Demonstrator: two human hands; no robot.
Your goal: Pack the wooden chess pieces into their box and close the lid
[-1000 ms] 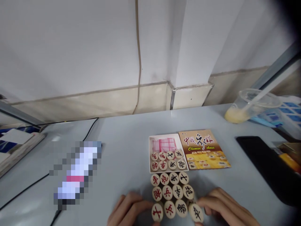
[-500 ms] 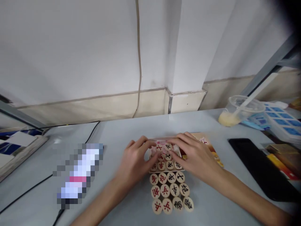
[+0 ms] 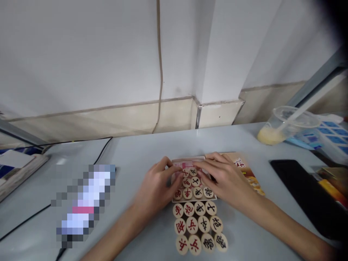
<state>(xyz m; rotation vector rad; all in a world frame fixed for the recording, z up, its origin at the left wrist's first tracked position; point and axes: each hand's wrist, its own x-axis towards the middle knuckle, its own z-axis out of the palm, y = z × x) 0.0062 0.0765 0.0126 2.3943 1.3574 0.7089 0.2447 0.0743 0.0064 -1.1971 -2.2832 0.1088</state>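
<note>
A shallow white box (image 3: 187, 158) holds rows of round Chinese chess pieces, red-marked on the left and black-marked on the right. My left hand (image 3: 160, 181) reaches over the box's left side, thumb and index finger bent together against a red piece (image 3: 185, 173). From the right, my right hand (image 3: 225, 177) bends its fingers over the box, fingertips at a black piece (image 3: 193, 172). Both hands cover some pieces along the sides. In front of the box, more red pieces (image 3: 191, 225) and black pieces (image 3: 203, 224) lie face up in three rows on the table.
A brown printed box lid (image 3: 244, 170) lies beneath and beyond my right hand. Farther right are a black phone (image 3: 299, 195) and a plastic cup (image 3: 274, 130) with a straw. A blurred lit device (image 3: 87, 199) with a cable lies left. The wall (image 3: 108, 54) borders the table behind.
The view has shifted slightly. My fingertips have moved a little apart, showing more of the pieces in the box. The rows in front look the same.
</note>
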